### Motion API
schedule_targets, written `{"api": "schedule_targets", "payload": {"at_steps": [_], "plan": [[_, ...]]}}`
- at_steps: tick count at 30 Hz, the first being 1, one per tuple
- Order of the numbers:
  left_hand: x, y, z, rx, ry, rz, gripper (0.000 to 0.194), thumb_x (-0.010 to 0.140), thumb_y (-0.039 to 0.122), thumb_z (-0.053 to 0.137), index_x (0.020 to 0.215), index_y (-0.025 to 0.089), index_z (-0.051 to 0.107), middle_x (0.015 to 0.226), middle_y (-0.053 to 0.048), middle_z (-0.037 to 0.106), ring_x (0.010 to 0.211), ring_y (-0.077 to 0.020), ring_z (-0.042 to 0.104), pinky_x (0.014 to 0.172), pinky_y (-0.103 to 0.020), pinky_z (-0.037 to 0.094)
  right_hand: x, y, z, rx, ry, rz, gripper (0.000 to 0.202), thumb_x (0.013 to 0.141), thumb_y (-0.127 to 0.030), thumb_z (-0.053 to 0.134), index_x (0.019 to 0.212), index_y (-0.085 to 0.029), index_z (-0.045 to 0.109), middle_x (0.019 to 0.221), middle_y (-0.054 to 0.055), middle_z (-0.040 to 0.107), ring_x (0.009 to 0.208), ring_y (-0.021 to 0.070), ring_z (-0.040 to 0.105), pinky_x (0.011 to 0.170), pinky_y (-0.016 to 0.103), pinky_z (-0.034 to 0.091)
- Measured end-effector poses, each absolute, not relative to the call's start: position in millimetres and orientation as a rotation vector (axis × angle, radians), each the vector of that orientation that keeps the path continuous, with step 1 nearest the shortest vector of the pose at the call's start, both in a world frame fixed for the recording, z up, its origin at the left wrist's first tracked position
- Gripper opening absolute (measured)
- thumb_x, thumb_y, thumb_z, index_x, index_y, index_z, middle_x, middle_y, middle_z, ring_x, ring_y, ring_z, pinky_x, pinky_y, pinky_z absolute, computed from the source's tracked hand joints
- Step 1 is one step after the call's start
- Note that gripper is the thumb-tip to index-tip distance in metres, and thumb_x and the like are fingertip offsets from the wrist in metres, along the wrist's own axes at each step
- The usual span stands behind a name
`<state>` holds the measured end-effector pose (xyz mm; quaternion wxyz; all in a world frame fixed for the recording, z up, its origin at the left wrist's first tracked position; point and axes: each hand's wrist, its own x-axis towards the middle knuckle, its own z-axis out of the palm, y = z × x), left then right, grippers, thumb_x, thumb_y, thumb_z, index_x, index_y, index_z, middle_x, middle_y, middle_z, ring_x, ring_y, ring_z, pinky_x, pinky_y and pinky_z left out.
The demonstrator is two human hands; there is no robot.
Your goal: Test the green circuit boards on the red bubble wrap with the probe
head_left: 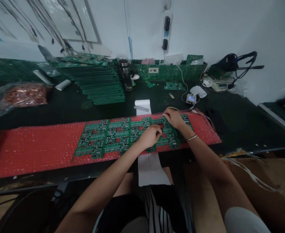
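- Red bubble wrap lay along the desk, presumably cushioning the circuit boards spread on it.
- Left hand curled its fingers together over the boards.
- Right hand lay at their far edge, too dim to tell whether it gripped.

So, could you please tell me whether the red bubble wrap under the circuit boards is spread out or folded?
Spread out: the red bubble wrap lies along the bench, showing beyond both ends of the circuit boards.
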<state>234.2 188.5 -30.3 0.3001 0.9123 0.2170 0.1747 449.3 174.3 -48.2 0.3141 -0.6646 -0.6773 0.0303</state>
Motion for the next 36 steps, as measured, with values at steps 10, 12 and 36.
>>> {"api": "schedule_targets", "payload": {"at_steps": [10,12,36], "plan": [[232.5,189.2,-30.9,2.398,0.578,0.483,0.019,0.081,0.003,0.059,0.078,0.019,0.069,0.098,-0.006,0.071,0.103,-0.0228,0.066,0.092,-0.038,0.052,452.9,178.0,-48.1,-1.637,-1.908,0.123,0.01,0.094,-0.023,0.051,0.088,-0.02,0.058,0.092,0.01,0.066,0.088,0.0232,0.06,0.083,0.035,0.046],[232.9,189.4,-31.4,2.397,0.578,0.482,0.019,0.081,0.003,0.059,0.078,0.019,0.069,0.099,-0.006,0.072,0.103,-0.0226,0.066,0.093,-0.038,0.052,453.5,178.0,-47.8,-1.642,-1.913,0.119,0.01,0.094,-0.023,0.051,0.088,-0.02,0.058,0.093,0.01,0.066,0.089,0.0235,0.06,0.084,0.036,0.046],[233.1,191.2,-29.7,2.371,0.587,0.474,0.018,0.08,0.003,0.061,0.076,0.019,0.069,0.097,-0.004,0.072,0.102,-0.0211,0.067,0.094,-0.036,0.052,458.1,183.5,-47.9,-1.648,-1.993,0.024,0.012,0.095,-0.026,0.054,0.087,-0.02,0.06,0.091,0.009,0.067,0.091,0.0242,0.059,0.089,0.038,0.046]]}}
